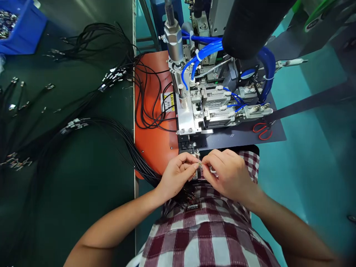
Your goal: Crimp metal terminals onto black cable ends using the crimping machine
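Note:
My left hand [178, 172] is closed in a pinch in front of the machine's lower edge. Facing it, my right hand [226, 174] pinches at the same spot, and the fingertips of both hands almost meet. Between them shows a tiny bit of thin wires [199, 163], too small to make out fully. A bundle of black cables [139, 159] runs from the dark table to my lap, passing behind my left wrist. Loose cable ends [187, 196] lie on the checked shirt just below my hands.
A metal press machine [189, 111] with blue air hoses [210, 46] stands ahead on an orange base plate [155, 148]. Red-handled scissors [263, 130] lie to its right. On the dark table [91, 207] are cables with metal connectors [75, 125] and a blue bin [26, 29].

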